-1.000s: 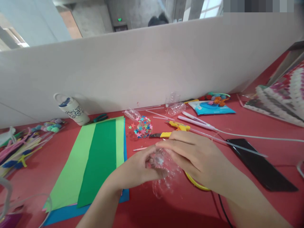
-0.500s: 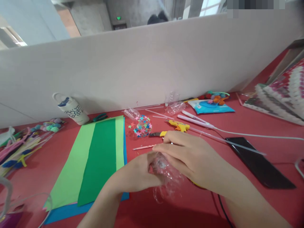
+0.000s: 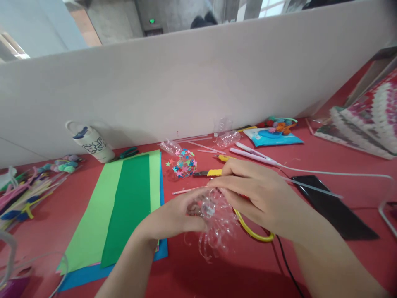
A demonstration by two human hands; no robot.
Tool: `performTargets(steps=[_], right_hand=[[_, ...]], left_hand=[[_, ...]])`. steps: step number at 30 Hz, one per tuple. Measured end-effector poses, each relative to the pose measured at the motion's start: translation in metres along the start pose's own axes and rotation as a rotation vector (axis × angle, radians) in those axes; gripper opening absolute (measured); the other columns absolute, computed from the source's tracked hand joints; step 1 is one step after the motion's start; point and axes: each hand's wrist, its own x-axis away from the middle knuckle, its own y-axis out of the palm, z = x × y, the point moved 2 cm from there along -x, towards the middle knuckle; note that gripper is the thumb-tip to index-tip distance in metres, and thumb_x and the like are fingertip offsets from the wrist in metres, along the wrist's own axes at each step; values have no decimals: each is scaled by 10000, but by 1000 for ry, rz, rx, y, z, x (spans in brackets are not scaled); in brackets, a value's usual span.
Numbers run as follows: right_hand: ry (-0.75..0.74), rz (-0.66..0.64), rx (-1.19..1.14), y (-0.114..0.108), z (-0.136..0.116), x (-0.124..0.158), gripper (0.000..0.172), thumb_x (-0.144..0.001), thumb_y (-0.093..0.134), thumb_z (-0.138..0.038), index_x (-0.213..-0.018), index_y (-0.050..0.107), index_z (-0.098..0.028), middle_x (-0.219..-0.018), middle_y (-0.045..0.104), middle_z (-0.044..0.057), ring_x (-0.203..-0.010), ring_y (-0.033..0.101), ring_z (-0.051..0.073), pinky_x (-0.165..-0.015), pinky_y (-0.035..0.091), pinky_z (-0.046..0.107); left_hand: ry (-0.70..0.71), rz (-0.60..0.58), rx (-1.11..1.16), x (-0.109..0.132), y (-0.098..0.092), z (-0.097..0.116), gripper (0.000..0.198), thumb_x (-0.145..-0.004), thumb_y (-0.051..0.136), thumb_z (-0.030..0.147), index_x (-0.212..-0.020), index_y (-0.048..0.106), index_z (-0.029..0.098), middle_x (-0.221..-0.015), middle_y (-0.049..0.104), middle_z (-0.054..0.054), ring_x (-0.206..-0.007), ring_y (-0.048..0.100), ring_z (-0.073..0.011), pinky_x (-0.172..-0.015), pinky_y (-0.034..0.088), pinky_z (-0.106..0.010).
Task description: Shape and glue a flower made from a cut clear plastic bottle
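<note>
Both my hands meet over the red table (image 3: 46, 231) around a clear plastic piece cut into curling strips (image 3: 214, 231). My left hand (image 3: 173, 217) grips its top from the left, fingers curled. My right hand (image 3: 257, 194) pinches the same piece from above and the right. A yellow ring (image 3: 252, 231) lies on the table under my right hand. Just beyond my fingers lie a yellow utility knife (image 3: 211, 173) and a thin pink stick (image 3: 186, 191).
Green and blue paper sheets (image 3: 124, 207) lie at left, pipe cleaners and pompoms (image 3: 27, 186) further left, a white bottle (image 3: 91, 142) behind. Coloured star confetti (image 3: 184, 163), clear bottle parts (image 3: 228, 138), a pink corded tool (image 3: 254, 154), a black phone (image 3: 335, 207) and a white partition (image 3: 186, 82) surround.
My hands with the clear plastic piece have lifted slightly, uncovering the yellow ring again. The view has shifted a little; the glue gun's body is now hidden behind my right hand.
</note>
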Motion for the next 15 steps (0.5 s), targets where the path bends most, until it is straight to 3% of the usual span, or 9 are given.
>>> performTargets(steps=[4,9,15], right_hand=[[-24,25,9,-4,1,2,246,-891,438,-144,-765,648,-159,-746,496,30,-660,433,130,-600,327,281],[-69,74,26,-7,3,5,204,-878,464,-117,-808,651,-159,-759,498,29,-673,429,127,-618,328,285],[-86,80,66,-2,-3,1,289,-908,420,-144,-781,680,-149,-763,532,52,-669,445,132,-606,344,283]], left_hand=[[-56,-49,138,0,1,-5,635,-676,630,131,-1276,477,267,-956,601,4,-794,525,-149,-757,422,-308],[-104,-48,236,0,-1,-8,730,-612,674,134,-1296,455,259,-1293,517,-39,-1090,511,-215,-955,370,-376],[-51,-102,199,1,0,-9,695,-653,662,149,-1304,454,275,-1280,541,-39,-1166,477,-248,-985,360,-420]])
